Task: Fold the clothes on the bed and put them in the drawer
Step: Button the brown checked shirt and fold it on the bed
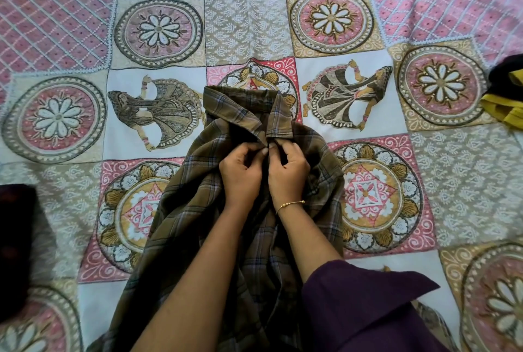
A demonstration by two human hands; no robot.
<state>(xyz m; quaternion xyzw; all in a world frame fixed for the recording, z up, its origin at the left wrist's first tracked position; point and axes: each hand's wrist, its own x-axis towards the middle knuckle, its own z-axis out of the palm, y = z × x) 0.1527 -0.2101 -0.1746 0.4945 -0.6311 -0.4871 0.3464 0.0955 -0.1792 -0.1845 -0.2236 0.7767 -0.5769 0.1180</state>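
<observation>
- Head view, bed (pixel 368 26): we note a patterned bedspread in pink, beige and white squares with flower roundels and dancer figures covering the whole surface.
- We find a brown plaid shirt (pixel 198 210) lying front up across the middle of the bed, collar toward the far edge, body running back to the near edge and rumpled along both sides.
- Our reading of the left hand (pixel 240 175): fingers curled, thumb and fingertips pinching the shirt's front placket just below the collar.
- We record the right hand (pixel 288 173) alongside it, almost touching the left, fingers likewise curled and pinching the opposite edge of the placket at the same spot. A thin gold bangle (pixel 290 204) sits on its wrist, and a dark purple sleeve (pixel 353 303) hangs over the forearm.
- We see a black and yellow garment (pixel 506 97) bunched at the right edge of the bed, well apart from the shirt.
- At the left edge we note a dark item (pixel 15 227); we cannot tell what it is.
</observation>
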